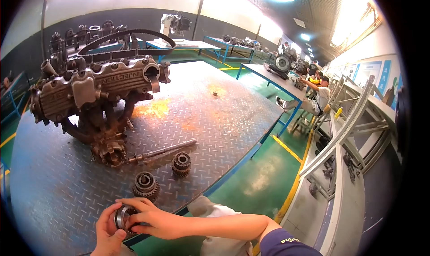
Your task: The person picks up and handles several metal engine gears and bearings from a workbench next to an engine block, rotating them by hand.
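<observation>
Near the table's front edge, a round metal ring-shaped gear part is held between my two hands. My left hand wraps its left side, with the thumb below. Across from it, my right hand grips the right side, fingertips over its top and inside face. Just beyond the hands stands a toothed gear with a stepped hub. A second, smaller gear sits upright to its right. Behind them lies a long metal shaft, pointing toward the engine.
A large engine assembly fills the left of the diamond-plate table, a black toothed belt on top. A small nut-like part lies farther back. At right, a person sits by another bench, near metal frames.
</observation>
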